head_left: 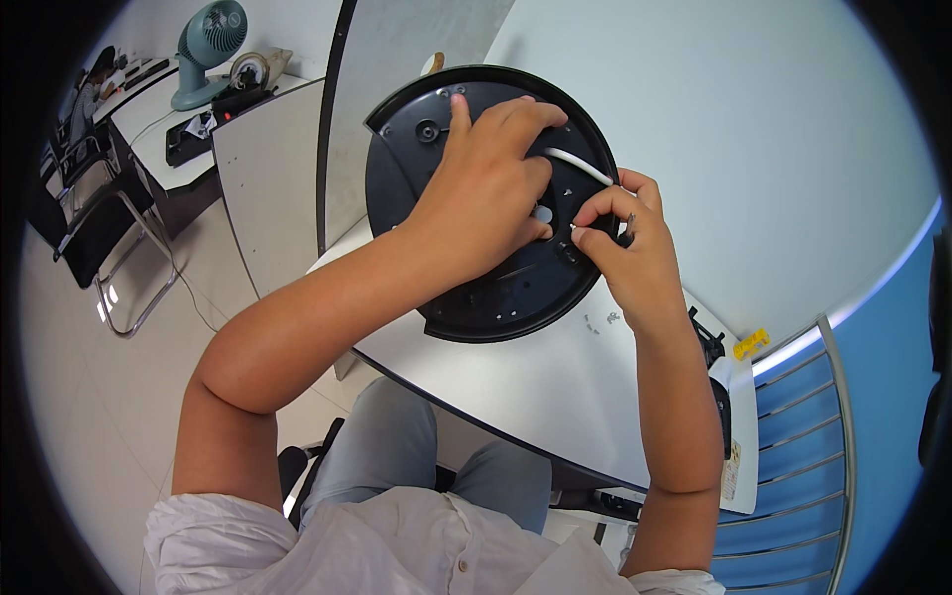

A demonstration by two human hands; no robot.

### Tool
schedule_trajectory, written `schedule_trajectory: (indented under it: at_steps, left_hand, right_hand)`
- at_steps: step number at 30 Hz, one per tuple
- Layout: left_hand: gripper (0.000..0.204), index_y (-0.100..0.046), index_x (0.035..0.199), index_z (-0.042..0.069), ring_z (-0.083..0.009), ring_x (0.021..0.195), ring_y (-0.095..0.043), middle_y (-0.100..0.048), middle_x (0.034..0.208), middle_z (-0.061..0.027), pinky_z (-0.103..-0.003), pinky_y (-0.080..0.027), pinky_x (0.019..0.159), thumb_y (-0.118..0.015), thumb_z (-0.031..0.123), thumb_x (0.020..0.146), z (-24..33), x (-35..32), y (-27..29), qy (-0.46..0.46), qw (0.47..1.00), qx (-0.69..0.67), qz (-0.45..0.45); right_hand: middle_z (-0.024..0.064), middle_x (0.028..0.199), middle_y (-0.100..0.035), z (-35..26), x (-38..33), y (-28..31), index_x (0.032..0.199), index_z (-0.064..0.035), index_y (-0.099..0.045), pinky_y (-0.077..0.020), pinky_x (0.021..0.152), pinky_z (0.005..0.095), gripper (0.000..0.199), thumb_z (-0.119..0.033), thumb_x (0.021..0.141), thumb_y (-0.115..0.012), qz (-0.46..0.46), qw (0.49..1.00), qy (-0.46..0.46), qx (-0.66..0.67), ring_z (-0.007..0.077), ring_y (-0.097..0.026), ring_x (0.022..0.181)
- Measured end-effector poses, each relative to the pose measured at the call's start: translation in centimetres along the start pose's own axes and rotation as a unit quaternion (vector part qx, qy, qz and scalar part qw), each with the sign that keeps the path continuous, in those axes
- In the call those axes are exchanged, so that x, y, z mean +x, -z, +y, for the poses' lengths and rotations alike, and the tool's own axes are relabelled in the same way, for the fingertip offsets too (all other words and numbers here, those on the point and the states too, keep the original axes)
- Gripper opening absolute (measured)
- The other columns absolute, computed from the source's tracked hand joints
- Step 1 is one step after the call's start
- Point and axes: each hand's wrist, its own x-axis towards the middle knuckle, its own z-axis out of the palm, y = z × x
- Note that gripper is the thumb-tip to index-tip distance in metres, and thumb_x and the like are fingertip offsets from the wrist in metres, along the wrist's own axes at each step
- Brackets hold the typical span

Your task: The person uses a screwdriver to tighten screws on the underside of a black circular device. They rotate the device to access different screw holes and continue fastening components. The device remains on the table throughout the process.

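Observation:
A round black plastic base (pixel 486 288), with a raised rim and a cut-out edge, stands tilted above the white table. My left hand (pixel 486 169) grips it from its inner side, fingers spread across the face and thumb beside the central hole. From under those fingers a white cable (pixel 580 166) runs right to the rim. My right hand (pixel 635 238) is at the right rim, thumb and forefinger pinched close to the face. A tiny pale tip shows between them, too small to name. Several small light-coloured pieces (pixel 600 322), perhaps screws, lie on the table below.
The white table (pixel 506 387) has a curved dark edge above my knees. Black parts (pixel 709 347) and a yellow object (pixel 752 344) lie at its right end, near a metal railing (pixel 838 397). A grey partition (pixel 347 129) rises behind. Far left are a green fan (pixel 210 50) and black chairs (pixel 104 223).

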Motion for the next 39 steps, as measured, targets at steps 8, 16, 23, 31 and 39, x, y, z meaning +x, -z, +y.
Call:
schedule_trajectory:
  at_steps: [8, 16, 23, 31, 39]
  left_hand:
    - [0.034, -0.054, 0.071, 0.004, -0.034, 0.129, -0.041, -0.045, 0.134, -0.0107, -0.071, -0.022, 0.106, -0.085, 0.007, 0.057, -0.3, 0.0, 0.2, 0.0, 1.0, -0.008, 0.008]
    - [0.034, -0.055, 0.072, 0.004, -0.0332, 0.127, -0.042, -0.046, 0.133, -0.0111, -0.07, -0.023, 0.106, -0.085, 0.007, 0.058, -0.6, 0.0, 0.3, 0.003, 1.0, -0.008, 0.01]
    - [0.034, -0.055, 0.071, 0.004, -0.0328, 0.127, -0.042, -0.046, 0.134, -0.0107, -0.07, -0.024, 0.106, -0.085, 0.007, 0.058, -0.5, 0.1, 0.3, 0.009, 1.0, -0.002, 0.011]
    - [0.032, -0.055, 0.072, 0.005, -0.032, 0.128, -0.042, -0.046, 0.134, -0.0102, -0.069, -0.024, 0.107, -0.085, 0.009, 0.059, -0.5, 0.2, 0.1, 0.018, 1.0, 0.011, 0.007]
    - [0.032, -0.055, 0.072, 0.005, -0.0317, 0.128, -0.042, -0.046, 0.134, -0.0099, -0.068, -0.021, 0.109, -0.085, 0.01, 0.061, -0.6, 0.3, 0.2, 0.023, 1.0, 0.017, 0.004]
  right_hand:
    - [0.0113, 0.125, -0.04, 0.3, 0.1, -0.3, 0.082, -0.0066, -0.063, -0.0465, 0.085, 0.0341, 0.009, -0.006, 0.073, -0.065, 0.011, 1.0, 0.013, 0.008, 0.0227, -0.053, 0.104]
    - [0.012, 0.125, -0.041, 0.4, 0.1, -0.5, 0.084, -0.0072, -0.063, -0.0483, 0.086, 0.0339, 0.012, -0.003, 0.073, -0.065, 0.022, 0.999, 0.036, 0.008, 0.0241, -0.05, 0.113]
    - [0.0127, 0.125, -0.04, 0.1, 0.0, -0.6, 0.085, -0.0073, -0.064, -0.0488, 0.084, 0.033, 0.014, -0.002, 0.073, -0.065, 0.022, 0.999, 0.036, 0.015, 0.0245, -0.048, 0.115]
    - [0.0116, 0.125, -0.039, 0.4, -0.7, 1.1, 0.097, -0.0109, -0.062, -0.0468, 0.075, 0.0298, 0.03, 0.001, 0.07, -0.064, 0.109, 0.989, 0.081, -0.052, 0.0185, -0.047, 0.096]
    - [0.0022, 0.083, -0.053, 0.8, -3.3, 8.1, 0.113, -0.0042, -0.059, -0.0436, 0.067, 0.0238, 0.033, -0.001, 0.08, -0.06, -0.075, 0.987, -0.129, 0.063, 0.0112, -0.047, 0.069]
